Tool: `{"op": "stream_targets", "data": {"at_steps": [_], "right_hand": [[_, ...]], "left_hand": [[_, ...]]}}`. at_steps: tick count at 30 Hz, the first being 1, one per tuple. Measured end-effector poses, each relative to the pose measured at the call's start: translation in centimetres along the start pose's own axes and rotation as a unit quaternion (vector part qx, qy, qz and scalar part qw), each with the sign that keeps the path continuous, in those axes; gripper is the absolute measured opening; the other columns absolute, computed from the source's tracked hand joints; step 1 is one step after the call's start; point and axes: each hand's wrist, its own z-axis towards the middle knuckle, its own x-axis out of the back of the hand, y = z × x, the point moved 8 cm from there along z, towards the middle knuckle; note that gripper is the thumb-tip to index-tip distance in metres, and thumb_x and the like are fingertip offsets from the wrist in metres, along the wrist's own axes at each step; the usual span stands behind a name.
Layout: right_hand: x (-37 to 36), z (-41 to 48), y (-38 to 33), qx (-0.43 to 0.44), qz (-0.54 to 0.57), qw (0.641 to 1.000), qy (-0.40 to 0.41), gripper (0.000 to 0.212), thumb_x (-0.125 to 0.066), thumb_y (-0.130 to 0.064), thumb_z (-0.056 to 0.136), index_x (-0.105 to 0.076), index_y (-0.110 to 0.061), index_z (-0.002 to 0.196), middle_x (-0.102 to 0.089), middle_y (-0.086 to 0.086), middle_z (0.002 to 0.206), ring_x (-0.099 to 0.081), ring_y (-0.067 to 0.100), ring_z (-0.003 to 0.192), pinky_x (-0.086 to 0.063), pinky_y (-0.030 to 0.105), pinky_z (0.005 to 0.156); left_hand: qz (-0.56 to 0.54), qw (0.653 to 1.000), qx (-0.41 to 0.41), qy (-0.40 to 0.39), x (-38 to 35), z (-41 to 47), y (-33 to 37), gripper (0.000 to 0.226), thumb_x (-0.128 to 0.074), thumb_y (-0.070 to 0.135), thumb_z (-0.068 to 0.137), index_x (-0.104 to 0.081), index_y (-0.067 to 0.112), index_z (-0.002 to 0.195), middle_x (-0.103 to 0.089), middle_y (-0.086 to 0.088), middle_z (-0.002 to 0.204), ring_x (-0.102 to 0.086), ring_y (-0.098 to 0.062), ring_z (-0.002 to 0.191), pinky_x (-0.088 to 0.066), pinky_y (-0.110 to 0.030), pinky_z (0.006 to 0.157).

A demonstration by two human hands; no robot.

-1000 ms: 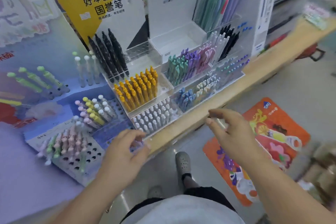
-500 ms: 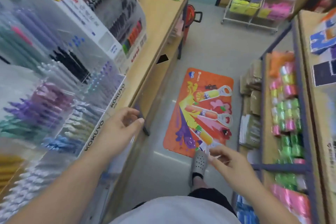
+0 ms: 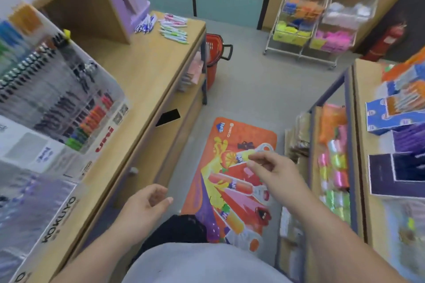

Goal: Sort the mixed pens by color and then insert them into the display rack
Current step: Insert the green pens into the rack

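Loose pens (image 3: 173, 27) now lie nearer mid-view at the far end of the wooden counter (image 3: 142, 71), well apart from both hands, and the display rack (image 3: 57, 99) has slid left. The left hand (image 3: 143, 208) hangs empty, its fingers loosely curled. The right hand (image 3: 273, 172) hovers over the orange floor mat (image 3: 232, 135), fingers bent and slightly apart, holding nothing.

Loose pens (image 3: 173, 28) lie flat at the far end of the bench (image 3: 142, 71) in two small heaps just beside each other: one white with blue, the other white with pink and green. On the bench's near left stands the clear display rack (image 3: 69, 103), its slanted rows packed with black, orange-red and green pens, blurred. Nearer still, a KOKUYO rack (image 3: 53, 216) holds purplish pens.
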Motion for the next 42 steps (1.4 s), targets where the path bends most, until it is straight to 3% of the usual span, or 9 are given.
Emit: {"op": "stream_targets", "data": {"at_steps": [8,12,19,22,26,29,34,39,42], "right_hand": [[3.7,15.6,-0.1,-0.037,0.008,0.999,0.003,0.007,-0.073,-0.025,0.089,-0.073,-0.028,0.095,-0.073,-0.015,0.091,-0.066,0.000,0.080,-0.048,0.010,0.070],[5.3,22.2,0.0,-0.089,0.009,0.996,0.003,0.008,-0.072,-0.022,0.089,-0.074,-0.028,0.094,-0.075,-0.011,0.089,-0.066,-0.004,0.081,-0.046,0.007,0.068],[6.5,36.7,-4.0,-0.115,0.006,0.993,-0.013,0.006,-0.075,-0.014,0.086,-0.074,-0.020,0.088,-0.075,-0.007,0.082,-0.069,0.008,0.080,-0.047,0.008,0.067],[5.5,44.4,-6.7,-0.101,0.016,0.994,-0.043,0.009,-0.073,-0.012,0.087,-0.074,-0.021,0.089,-0.076,-0.011,0.083,-0.069,0.005,0.081,-0.049,0.010,0.070],[3.0,55.7,-9.6,-0.072,-0.021,0.991,-0.115,0.008,-0.072,-0.019,0.090,-0.073,-0.027,0.091,-0.075,-0.013,0.085,-0.069,0.004,0.080,-0.052,0.027,0.081],[-0.4,64.8,-12.8,-0.036,-0.057,0.981,-0.181,0.012,-0.070,-0.018,0.091,-0.072,-0.029,0.088,-0.073,-0.016,0.081,-0.067,0.001,0.078,-0.048,0.018,0.073],[-8.0,78.4,-20.2,0.058,-0.158,0.929,-0.331,0.005,-0.072,-0.030,0.089,-0.072,-0.028,0.094,-0.074,-0.011,0.090,-0.067,0.004,0.087,-0.052,0.024,0.080],[-16.0,85.2,-27.1,0.133,-0.216,0.853,-0.457,0.015,-0.070,-0.039,0.089,-0.073,-0.027,0.099,-0.070,-0.014,0.096,-0.063,-0.001,0.091,-0.047,0.013,0.076],[-20.0,86.4,-28.6,0.156,-0.251,0.811,-0.504,0.022,-0.068,-0.039,0.090,-0.071,-0.024,0.105,-0.070,-0.012,0.100,-0.063,0.005,0.094,-0.050,0.025,0.085]], "left_hand": [[-0.021,1.000,-0.005,0.003,1.4,16.8,9.3,0.012,-0.066,0.037,0.093,-0.065,0.030,0.104,-0.064,0.016,0.104,-0.057,0.001,0.098,-0.044,-0.025,0.081],[-0.039,0.998,-0.037,-0.016,4.4,29.0,16.8,0.012,-0.068,0.036,0.092,-0.067,0.028,0.101,-0.066,0.014,0.104,-0.061,-0.005,0.100,-0.045,-0.021,0.078],[-0.123,0.987,-0.088,0.061,14.9,44.0,29.8,0.017,-0.073,0.038,0.082,-0.070,0.023,0.090,-0.064,0.008,0.081,-0.057,-0.011,0.072,-0.044,-0.030,0.072],[-0.138,0.985,-0.065,0.077,17.4,48.6,30.6,0.014,-0.074,0.038,0.085,-0.070,0.028,0.094,-0.064,0.008,0.086,-0.057,-0.013,0.073,-0.046,-0.031,0.071],[-0.159,0.982,-0.012,0.098,18.7,53.7,28.6,0.009,-0.072,0.035,0.089,-0.069,0.029,0.095,-0.065,0.006,0.089,-0.055,-0.013,0.072,-0.046,-0.030,0.071],[-0.168,0.976,0.044,0.128,19.2,56.8,26.2,0.007,-0.071,0.031,0.090,-0.068,0.027,0.095,-0.065,0.004,0.089,-0.053,-0.010,0.069,-0.044,-0.027,0.069],[-0.214,0.938,0.198,0.188,19.7,58.4,22.8,0.007,-0.070,0.033,0.090,-0.067,0.029,0.096,-0.065,0.004,0.093,-0.059,-0.012,0.077,-0.045,-0.024,0.063],[-0.277,0.869,0.308,0.269,19.5,57.7,22.9,0.006,-0.069,0.029,0.091,-0.067,0.028,0.097,-0.065,0.005,0.096,-0.061,-0.015,0.083,-0.045,-0.026,0.070],[-0.325,0.825,0.348,0.303,18.2,57.5,23.0,0.006,-0.068,0.032,0.091,-0.066,0.032,0.096,-0.065,0.004,0.096,-0.061,-0.016,0.083,-0.048,-0.030,0.073]]}}
